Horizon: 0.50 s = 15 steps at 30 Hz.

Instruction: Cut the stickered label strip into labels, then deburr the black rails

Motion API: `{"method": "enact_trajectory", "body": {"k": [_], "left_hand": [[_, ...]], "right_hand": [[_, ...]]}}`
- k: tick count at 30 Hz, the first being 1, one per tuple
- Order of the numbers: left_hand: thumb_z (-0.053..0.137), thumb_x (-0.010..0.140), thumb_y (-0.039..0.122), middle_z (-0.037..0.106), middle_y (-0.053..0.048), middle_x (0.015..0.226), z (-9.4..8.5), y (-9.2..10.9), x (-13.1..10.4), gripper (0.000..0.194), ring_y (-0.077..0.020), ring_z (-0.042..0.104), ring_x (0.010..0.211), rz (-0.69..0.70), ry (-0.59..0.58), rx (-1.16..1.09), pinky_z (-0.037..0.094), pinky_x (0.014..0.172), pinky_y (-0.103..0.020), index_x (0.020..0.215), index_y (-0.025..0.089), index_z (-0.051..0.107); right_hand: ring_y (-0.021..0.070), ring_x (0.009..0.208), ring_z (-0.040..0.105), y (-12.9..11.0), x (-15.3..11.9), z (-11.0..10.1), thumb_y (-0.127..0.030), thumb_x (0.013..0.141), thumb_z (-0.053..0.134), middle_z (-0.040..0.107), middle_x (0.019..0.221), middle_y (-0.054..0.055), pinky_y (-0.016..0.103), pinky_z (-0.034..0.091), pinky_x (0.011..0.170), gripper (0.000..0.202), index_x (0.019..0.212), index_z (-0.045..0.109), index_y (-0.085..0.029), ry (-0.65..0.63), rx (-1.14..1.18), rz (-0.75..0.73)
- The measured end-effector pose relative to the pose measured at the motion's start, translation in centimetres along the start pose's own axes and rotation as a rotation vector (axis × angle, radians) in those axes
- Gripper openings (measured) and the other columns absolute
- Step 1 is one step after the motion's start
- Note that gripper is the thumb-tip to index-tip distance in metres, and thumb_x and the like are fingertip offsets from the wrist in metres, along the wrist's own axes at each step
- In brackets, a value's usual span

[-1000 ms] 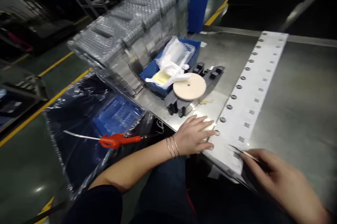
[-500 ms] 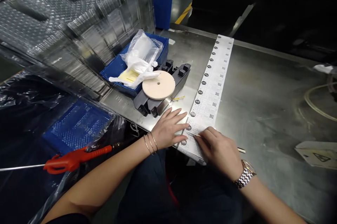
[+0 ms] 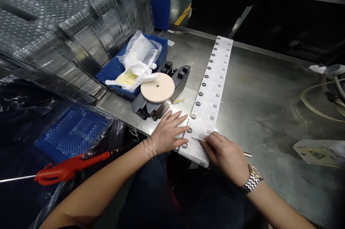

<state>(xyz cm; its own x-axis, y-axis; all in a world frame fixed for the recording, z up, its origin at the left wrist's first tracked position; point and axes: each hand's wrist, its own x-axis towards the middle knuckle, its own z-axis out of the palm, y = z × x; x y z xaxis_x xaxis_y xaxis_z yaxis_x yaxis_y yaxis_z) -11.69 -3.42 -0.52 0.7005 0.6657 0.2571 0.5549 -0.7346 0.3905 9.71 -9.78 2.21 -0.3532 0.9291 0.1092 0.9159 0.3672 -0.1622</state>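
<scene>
A long white strip of printed labels [image 3: 206, 96], with round black marks and square codes, runs away from me over the metal table. My left hand [image 3: 171, 132] lies spread, palm down, at the strip's near left edge, thumb and fingertips touching it. In my right hand [image 3: 223, 152] is a thin pen-like tool [image 3: 247, 154], gripped between thumb and fingers. Its fine tip rests on or just above the labels near the strip's close end. The curled fingers hide the middle of the tool.
A pale round disc [image 3: 157, 90] lies on black plastic parts [image 3: 182, 78] left of the strip. Behind it is a blue bin [image 3: 107, 74] with plastic bags. An orange air gun [image 3: 70, 168] is at lower left, a warning tag [image 3: 318, 154] and tubing at right.
The camera view has shifted slightly, so the table items appear farther left. The tool's tip sits a little lower on the labels. Both hands keep the same pose.
</scene>
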Motion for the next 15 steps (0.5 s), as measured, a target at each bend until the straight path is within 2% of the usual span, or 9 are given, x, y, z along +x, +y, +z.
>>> {"method": "enact_trajectory", "body": {"k": [8, 15], "left_hand": [[0.06, 0.079, 0.042, 0.051, -0.009, 0.133, -0.1, -0.2, 0.0, 0.036, -0.0292, 0.038, 0.128, 0.006, 0.001, -0.007, 0.029, 0.107, -0.051, 0.109, 0.022, 0.063], [0.059, 0.08, 0.041, 0.05, -0.009, 0.134, -0.2, -0.2, 0.1, 0.036, -0.0283, 0.037, 0.129, 0.015, -0.007, -0.019, 0.027, 0.108, -0.051, 0.111, 0.021, 0.063]], "right_hand": [[0.011, 0.058, 0.053, 2.4, -2.8, -0.8, -0.033, 0.094, 0.039, 0.057, 0.069, 0.001, 0.024, 0.035, 0.051, 0.031, 0.072, 0.055, -0.018, -0.008, 0.008, 0.035], [0.0107, 0.059, 0.054, 3.4, -4.1, -1.3, -0.032, 0.094, 0.038, 0.057, 0.071, 0.001, 0.024, 0.037, 0.054, 0.03, 0.073, 0.055, -0.018, -0.027, 0.02, 0.061]]}}
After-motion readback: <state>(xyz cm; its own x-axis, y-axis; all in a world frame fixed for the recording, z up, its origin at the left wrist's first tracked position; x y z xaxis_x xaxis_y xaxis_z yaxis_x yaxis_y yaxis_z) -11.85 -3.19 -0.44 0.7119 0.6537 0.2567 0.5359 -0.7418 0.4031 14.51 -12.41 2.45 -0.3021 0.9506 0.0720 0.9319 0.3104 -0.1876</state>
